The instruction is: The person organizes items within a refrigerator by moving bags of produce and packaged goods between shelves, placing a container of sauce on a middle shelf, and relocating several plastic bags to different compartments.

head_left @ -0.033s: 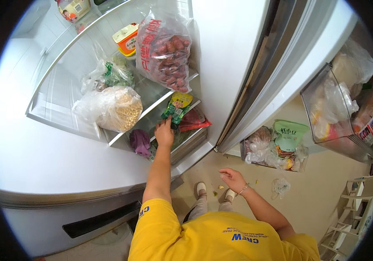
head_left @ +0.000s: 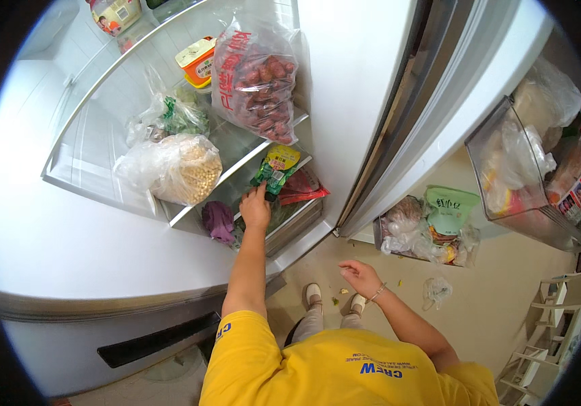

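Inside the open fridge, my left hand [head_left: 255, 208] reaches into the lower compartment. Its fingers are closed at the lower edge of a green and yellow packet [head_left: 279, 166]; part of the grip is hidden. A red packet [head_left: 302, 185] lies just right of it, and a purple bundle [head_left: 219, 221] sits to the left of my wrist. Over the open space in front of the fridge, my right hand [head_left: 363, 279] hovers with nothing in it, fingers loosely stretched out.
On the shelf above are a clear bag of dark red fruit [head_left: 263, 88], a bag of pale round-tipped stalks [head_left: 185, 169] and an orange tub [head_left: 198, 62]. Door bins [head_left: 514, 162] on the right hold bagged food. A crumpled plastic bag [head_left: 437, 292] lies on the floor.
My right hand has shifted very slightly left. The fridge door with its upper bin has edged a little left. My left hand stays at the packet.
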Available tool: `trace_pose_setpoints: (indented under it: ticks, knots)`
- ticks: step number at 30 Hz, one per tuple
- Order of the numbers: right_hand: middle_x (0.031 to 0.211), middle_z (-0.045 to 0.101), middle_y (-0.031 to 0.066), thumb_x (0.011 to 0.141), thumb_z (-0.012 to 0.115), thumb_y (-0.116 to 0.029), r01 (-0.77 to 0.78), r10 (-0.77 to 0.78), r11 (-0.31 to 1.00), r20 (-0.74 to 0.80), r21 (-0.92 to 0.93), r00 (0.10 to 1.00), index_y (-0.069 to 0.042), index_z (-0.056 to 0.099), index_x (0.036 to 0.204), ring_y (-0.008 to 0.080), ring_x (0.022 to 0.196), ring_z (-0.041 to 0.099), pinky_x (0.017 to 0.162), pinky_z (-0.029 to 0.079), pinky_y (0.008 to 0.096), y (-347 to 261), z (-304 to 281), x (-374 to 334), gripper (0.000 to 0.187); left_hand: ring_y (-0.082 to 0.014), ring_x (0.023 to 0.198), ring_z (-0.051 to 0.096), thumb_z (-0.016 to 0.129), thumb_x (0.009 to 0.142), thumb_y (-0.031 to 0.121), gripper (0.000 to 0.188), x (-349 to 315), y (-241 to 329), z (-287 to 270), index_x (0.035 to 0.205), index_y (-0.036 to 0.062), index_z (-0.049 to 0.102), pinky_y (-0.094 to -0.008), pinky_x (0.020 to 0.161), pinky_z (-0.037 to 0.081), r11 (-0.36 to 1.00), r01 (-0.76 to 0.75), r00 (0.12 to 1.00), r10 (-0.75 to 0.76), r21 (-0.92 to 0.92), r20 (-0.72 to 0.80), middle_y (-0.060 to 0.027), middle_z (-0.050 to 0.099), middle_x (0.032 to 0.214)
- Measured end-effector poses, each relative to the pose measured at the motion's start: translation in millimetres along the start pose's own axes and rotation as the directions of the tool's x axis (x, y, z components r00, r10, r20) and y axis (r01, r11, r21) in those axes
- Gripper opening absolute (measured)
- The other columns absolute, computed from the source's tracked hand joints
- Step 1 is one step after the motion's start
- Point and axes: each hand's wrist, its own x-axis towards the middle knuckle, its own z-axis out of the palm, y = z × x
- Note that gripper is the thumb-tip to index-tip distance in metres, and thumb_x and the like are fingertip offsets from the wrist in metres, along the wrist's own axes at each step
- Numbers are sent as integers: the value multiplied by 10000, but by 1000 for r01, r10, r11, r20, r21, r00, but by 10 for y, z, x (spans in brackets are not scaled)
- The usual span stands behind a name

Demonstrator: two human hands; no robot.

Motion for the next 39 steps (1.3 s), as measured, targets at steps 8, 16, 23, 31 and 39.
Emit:
trace_pose_setpoints:
  ticks: [8, 16, 23, 31, 39]
  knots:
    - [1240, 481, 179, 802, 629, -206, 424, -505, 768, -47, -480, 862, -82, 477, 1231, 325, 1155, 443, 986, 342, 392, -654, -100, 350, 472, -370, 861, 583, 563, 667, 21, 405, -286, 537, -944, 1071, 37, 586, -412, 762, 460, 943, -115, 980, 159, -313, 120, -209, 613, 935]
    - [1077, 587, 131, 751, 680, -222, 373, -313, 808, 205, -456, 928, -79, 503, 1215, 306, 1024, 544, 893, 409, 400, -1404, -335, 192, 517, -294, 800, 609, 627, 639, 9, 384, -597, 1472, -1885, 1022, 11, 604, -352, 730, 469, 788, -297, 626, 587, -539, 513, -174, 630, 864]
    - [873, 651, 43, 840, 633, -273, 103, -136, 951, 98, 291, 986, -32, 611, 1022, 104, 784, 589, 696, 485, 288, -846, -788, -149, 303, -100, 844, 536, 632, 821, 159, 501, -685, 1833, -1866, 1283, 86, 453, -238, 681, 444, 302, 184, 831, 461, -935, 312, -43, 592, 1012]
    - [946, 633, 50, 874, 588, -316, 7, 20, 848, -46, 530, 999, 1, 576, 1036, 122, 848, 596, 755, 487, 279, -778, -1276, -542, 356, -130, 985, 552, 468, 940, 179, 268, -1407, 2189, -951, 1146, 21, 535, -301, 846, 443, -38, 464, 861, 253, -885, 441, -42, 593, 1079]
    - [962, 622, 145, 900, 532, -307, 277, -429, 840, -261, -466, 865, -13, 522, 1148, 232, 829, 603, 733, 471, 362, -681, -1430, -869, 385, -196, 985, 584, 460, 935, 196, 273, -1589, 2132, -996, 1147, 31, 507, -360, 842, 476, -265, 492, 864, 269, -830, 426, -84, 591, 1103]
